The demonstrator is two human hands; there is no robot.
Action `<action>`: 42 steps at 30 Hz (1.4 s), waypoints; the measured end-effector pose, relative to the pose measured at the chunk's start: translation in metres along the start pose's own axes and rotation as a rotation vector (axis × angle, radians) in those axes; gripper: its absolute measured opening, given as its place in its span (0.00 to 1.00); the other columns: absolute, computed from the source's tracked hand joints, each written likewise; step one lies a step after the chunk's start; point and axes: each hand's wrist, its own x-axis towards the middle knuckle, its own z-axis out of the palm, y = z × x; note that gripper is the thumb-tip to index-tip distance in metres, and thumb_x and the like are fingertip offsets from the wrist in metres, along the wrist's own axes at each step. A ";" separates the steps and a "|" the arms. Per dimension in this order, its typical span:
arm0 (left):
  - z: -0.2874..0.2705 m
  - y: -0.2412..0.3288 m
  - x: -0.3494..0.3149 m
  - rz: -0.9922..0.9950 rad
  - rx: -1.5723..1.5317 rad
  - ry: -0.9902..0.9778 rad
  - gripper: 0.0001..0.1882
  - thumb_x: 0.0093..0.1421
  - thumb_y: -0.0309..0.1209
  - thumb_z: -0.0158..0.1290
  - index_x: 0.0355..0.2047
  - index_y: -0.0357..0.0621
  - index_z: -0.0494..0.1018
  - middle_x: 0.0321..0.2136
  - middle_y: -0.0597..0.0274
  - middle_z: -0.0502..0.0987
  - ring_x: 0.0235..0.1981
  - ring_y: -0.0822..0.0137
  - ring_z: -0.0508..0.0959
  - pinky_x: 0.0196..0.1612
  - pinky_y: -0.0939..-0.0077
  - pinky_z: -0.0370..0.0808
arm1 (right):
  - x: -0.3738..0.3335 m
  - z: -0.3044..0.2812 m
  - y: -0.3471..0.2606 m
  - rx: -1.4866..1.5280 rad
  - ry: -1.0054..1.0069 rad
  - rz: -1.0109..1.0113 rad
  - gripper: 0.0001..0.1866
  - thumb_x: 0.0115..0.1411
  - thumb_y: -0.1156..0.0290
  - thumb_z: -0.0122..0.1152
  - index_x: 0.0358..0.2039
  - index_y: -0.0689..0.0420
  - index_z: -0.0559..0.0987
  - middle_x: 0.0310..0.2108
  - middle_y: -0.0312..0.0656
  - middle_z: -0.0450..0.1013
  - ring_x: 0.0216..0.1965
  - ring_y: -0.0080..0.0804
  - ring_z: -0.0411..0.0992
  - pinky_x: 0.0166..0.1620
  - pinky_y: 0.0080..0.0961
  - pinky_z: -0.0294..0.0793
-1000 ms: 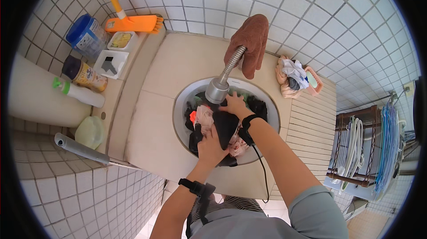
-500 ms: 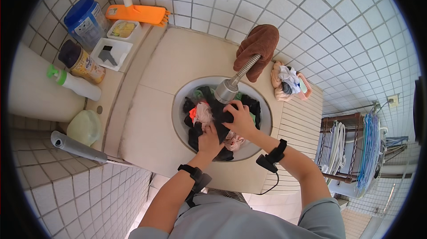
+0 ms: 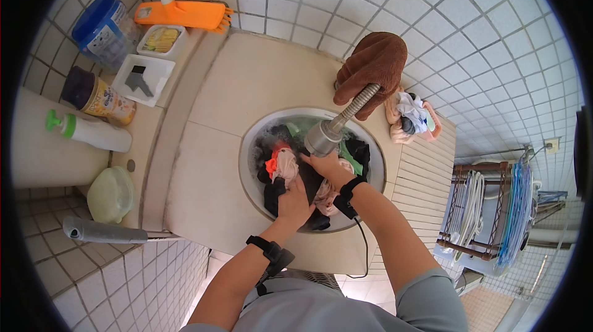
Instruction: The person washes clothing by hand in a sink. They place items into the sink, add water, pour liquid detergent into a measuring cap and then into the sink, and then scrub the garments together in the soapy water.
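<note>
A round white washbasin (image 3: pixel 248 193) holds water and a heap of wet clothes. My left hand (image 3: pixel 294 203) is low in the heap, its fingers curled at the edge of a black garment (image 3: pixel 310 180). My right hand (image 3: pixel 325 167) grips the same dark cloth just under the metal tap head (image 3: pixel 322 139), which partly hides its fingers. Left of the hands lies a pale pink garment (image 3: pixel 286 166) with a bright orange-red part (image 3: pixel 271 168). Another pink piece (image 3: pixel 325 198) sits below my right wrist, and green cloth (image 3: pixel 353 162) shows beyond it.
A brown towel (image 3: pixel 374 69) drapes over the tap's flexible neck. To its right, a small pile of clothes (image 3: pixel 411 114) rests beside a pink soap dish (image 3: pixel 435 123). Bottles, tubs and an orange brush (image 3: pixel 182 16) line the left ledge. Hangers (image 3: pixel 517 211) fill a rack at right.
My right hand has gone down into the basin with the black garment, which was raised under the tap. My left hand stays low in the heap. The water at the basin's left is more stirred.
</note>
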 end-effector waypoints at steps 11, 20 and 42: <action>0.007 -0.014 0.003 -0.050 -0.008 -0.005 0.54 0.41 0.49 0.60 0.57 0.24 0.45 0.43 0.44 0.67 0.31 0.60 0.78 0.32 0.73 0.75 | -0.010 -0.069 -0.034 0.160 -0.312 -0.029 0.27 0.43 0.57 0.64 0.46 0.46 0.70 0.49 0.42 0.64 0.49 0.48 0.63 0.48 0.44 0.61; 0.006 -0.003 0.004 0.117 0.159 -0.084 0.43 0.50 0.55 0.51 0.55 0.32 0.59 0.44 0.41 0.68 0.39 0.59 0.76 0.34 0.71 0.75 | -0.054 -0.033 -0.067 0.039 0.038 0.084 0.20 0.48 0.54 0.61 0.38 0.51 0.73 0.40 0.44 0.67 0.39 0.50 0.63 0.42 0.40 0.66; 0.028 -0.015 0.006 0.069 -0.243 0.112 0.39 0.46 0.52 0.56 0.52 0.42 0.61 0.47 0.45 0.68 0.40 0.59 0.76 0.38 0.68 0.74 | -0.071 -0.075 -0.060 0.110 -0.087 -0.199 0.22 0.50 0.51 0.59 0.35 0.56 0.68 0.45 0.49 0.62 0.43 0.49 0.63 0.41 0.37 0.67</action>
